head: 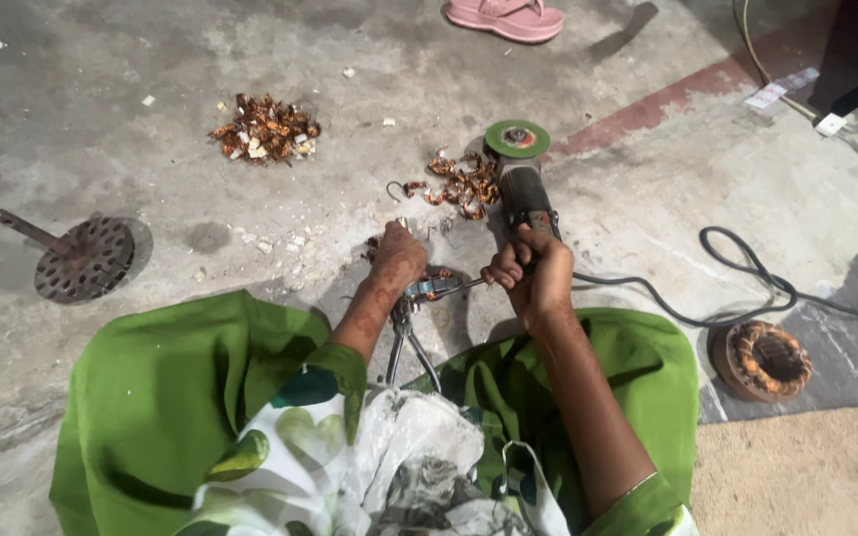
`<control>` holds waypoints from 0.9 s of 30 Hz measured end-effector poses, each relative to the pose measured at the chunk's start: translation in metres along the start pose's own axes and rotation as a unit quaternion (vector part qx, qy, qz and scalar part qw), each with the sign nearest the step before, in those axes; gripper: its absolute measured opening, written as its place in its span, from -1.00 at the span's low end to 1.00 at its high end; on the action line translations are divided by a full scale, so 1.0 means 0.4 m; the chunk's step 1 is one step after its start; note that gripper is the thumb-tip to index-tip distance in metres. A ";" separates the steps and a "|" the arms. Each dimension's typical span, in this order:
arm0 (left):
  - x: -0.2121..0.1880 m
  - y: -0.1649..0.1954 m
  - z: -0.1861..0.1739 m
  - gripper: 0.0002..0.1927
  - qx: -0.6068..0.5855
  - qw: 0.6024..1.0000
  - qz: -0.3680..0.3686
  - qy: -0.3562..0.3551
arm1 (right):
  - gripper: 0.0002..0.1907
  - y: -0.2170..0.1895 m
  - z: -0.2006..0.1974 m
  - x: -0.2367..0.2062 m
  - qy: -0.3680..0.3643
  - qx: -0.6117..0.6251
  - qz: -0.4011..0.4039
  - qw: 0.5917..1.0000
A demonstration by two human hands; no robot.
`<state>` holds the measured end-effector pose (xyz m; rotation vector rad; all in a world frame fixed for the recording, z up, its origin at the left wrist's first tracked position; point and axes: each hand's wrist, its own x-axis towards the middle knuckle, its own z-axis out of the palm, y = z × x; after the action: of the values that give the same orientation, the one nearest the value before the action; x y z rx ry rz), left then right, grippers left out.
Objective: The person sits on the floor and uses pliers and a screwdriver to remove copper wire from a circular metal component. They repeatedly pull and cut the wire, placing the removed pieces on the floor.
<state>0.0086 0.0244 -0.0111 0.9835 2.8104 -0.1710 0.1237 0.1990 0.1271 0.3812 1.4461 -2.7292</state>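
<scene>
Spreading underfoot, stained grey concrete floor (pixel 151 60) bears copper scraps (pixel 265 127).

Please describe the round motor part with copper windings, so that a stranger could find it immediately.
Start at the grey concrete floor and follow the black cable to the person's right side. Just below its loop lies the stator, beside the green garment. Unlike the loose copper scrap pile, it is one intact ring with wound coils.

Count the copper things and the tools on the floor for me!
Loose piles of reddish copper wire scraps: 2
Round motor core wound with copper coil: 1
Angle grinder with green disc: 1
Round perforated rusty metal plate with rod: 1
Total: 5
</scene>
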 end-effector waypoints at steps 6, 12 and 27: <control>0.013 -0.027 -0.015 -0.72 -0.470 0.834 -0.285 0.041 | -0.64 -0.018 -0.021 0.074 0.000 0.015 0.055 0.998; 0.002 0.003 0.000 -0.56 -0.511 0.817 -0.252 0.091 | -0.66 0.011 -0.083 0.078 0.021 0.139 0.114 0.983; -0.071 -0.096 0.021 -0.62 -0.798 0.600 -0.036 -0.054 | -0.58 -0.026 -0.122 -0.032 -0.014 -0.037 0.028 0.999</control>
<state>0.0073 -0.0239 -0.0118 0.2488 1.5899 1.7908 0.1446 0.2437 0.1123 0.3741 1.5007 -2.6180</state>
